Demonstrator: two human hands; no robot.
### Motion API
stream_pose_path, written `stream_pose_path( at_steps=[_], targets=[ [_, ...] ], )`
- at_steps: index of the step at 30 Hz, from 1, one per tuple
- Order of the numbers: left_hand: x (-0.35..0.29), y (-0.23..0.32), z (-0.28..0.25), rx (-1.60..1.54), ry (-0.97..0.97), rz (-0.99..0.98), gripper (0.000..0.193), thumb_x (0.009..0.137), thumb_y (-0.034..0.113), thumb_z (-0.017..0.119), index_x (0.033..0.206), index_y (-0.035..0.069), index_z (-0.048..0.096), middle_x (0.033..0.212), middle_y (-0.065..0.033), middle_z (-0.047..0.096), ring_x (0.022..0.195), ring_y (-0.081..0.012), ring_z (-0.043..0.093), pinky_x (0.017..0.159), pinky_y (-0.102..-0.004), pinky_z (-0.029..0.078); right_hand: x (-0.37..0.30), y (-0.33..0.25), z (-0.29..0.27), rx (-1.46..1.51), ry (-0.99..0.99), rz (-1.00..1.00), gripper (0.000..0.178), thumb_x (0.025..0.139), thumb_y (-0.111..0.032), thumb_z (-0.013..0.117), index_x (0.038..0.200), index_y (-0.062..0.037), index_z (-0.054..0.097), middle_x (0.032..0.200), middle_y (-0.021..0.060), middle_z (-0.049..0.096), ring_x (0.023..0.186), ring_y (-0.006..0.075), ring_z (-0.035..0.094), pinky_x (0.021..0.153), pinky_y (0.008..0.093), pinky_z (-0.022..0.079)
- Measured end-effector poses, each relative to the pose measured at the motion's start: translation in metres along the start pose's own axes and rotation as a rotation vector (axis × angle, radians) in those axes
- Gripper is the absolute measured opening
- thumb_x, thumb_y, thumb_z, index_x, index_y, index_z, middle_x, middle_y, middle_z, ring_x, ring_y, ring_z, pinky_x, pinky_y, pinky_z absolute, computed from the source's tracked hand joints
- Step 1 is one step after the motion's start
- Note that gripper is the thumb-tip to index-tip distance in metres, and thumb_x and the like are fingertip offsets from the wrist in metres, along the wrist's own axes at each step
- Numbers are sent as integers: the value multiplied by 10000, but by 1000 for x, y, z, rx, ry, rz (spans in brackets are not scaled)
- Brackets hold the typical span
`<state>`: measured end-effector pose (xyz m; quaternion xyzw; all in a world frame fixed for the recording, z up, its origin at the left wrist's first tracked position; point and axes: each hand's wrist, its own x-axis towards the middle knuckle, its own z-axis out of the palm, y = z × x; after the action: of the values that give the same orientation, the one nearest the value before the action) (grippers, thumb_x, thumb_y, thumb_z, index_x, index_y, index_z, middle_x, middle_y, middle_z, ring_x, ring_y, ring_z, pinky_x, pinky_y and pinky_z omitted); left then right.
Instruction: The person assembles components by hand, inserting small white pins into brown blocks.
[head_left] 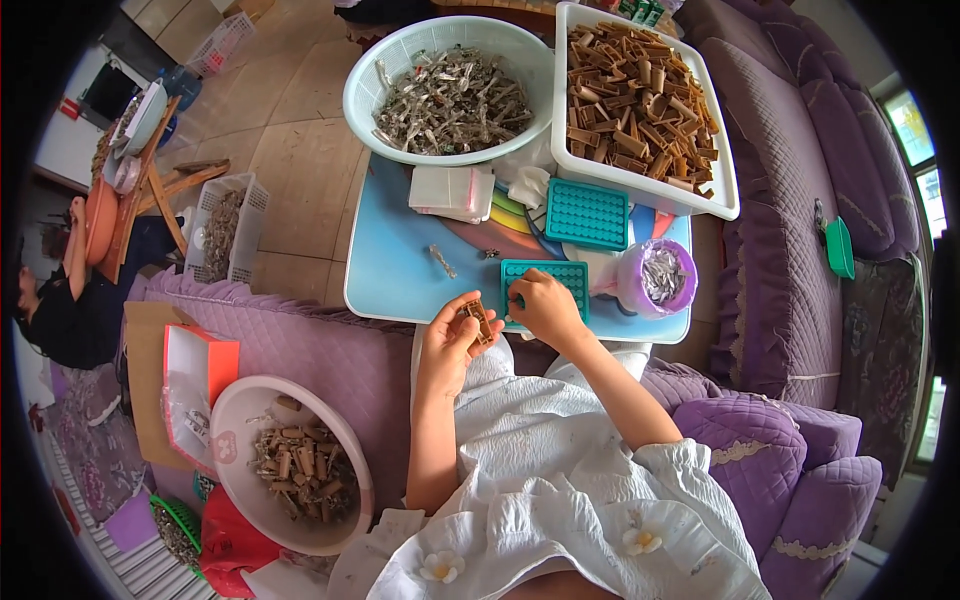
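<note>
"What's the layout at your end?"

"I have a blue folding-style table (400,262) ahead. Reading from the hands, a white bin (562,90) heaped with curved brown shells (640,100) sits at one o'clock, and a pale green basin (365,85) piled with clear, silvery parts (450,105) near twelve."

"Anything set aside?"

"At eight o'clock, a pink basin (240,480) holds a smaller brown heap mixed with clear bits. I can't tell whether those are finished, but with the bin that full, I'd judge plenty remains."

"And close in?"

"A lilac tub (655,308) of silver slivers (663,275) at three, one teal tray (587,213) at one, another teal tray (570,275) beneath the right hand (548,303). Its fingers are bunched; I can't tell what they grip. The left hand (447,345), curled, pinches one brown shell (481,325), hollow side showing, so I'd call it unfinished."
</note>
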<state>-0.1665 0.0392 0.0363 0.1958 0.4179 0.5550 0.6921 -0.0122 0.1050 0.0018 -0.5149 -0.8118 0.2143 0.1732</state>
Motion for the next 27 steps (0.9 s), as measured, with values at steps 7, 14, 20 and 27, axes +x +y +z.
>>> stream_pose_path(
  at_steps=[7,14,20,27],
  targets=[
    [2,0,-4,7,-27,-9,345,809,117,530,1121,9,429,916,-134,552,795,-221,590,675,-297,523,9,-10,-13,6,-135,20,99,608,-90,585,693,-42,565,712,94,515,698,248,540,617,333,448],
    [3,-4,0,111,2,-15,290,822,79,501,1092,-14,448,908,-91,556,782,-164,580,706,-277,504,5,-41,-39,461,190,-360,144,630,-35,621,758,-32,555,765,81,521,705,241,531,608,318,443],
    [6,-6,4,161,49,0,245,824,46,465,1058,-28,469,896,-75,560,767,-133,570,713,-264,495,2,-34,-38,311,148,-439,151,628,-29,618,771,-27,570,763,66,530,705,231,532,620,313,447],
    [11,-5,2,174,128,22,224,815,71,449,1025,7,496,873,-100,571,772,-173,592,684,-265,487,-19,7,-35,295,146,-130,176,668,-63,613,843,-53,591,759,74,524,696,244,524,612,329,440]
  ],
)
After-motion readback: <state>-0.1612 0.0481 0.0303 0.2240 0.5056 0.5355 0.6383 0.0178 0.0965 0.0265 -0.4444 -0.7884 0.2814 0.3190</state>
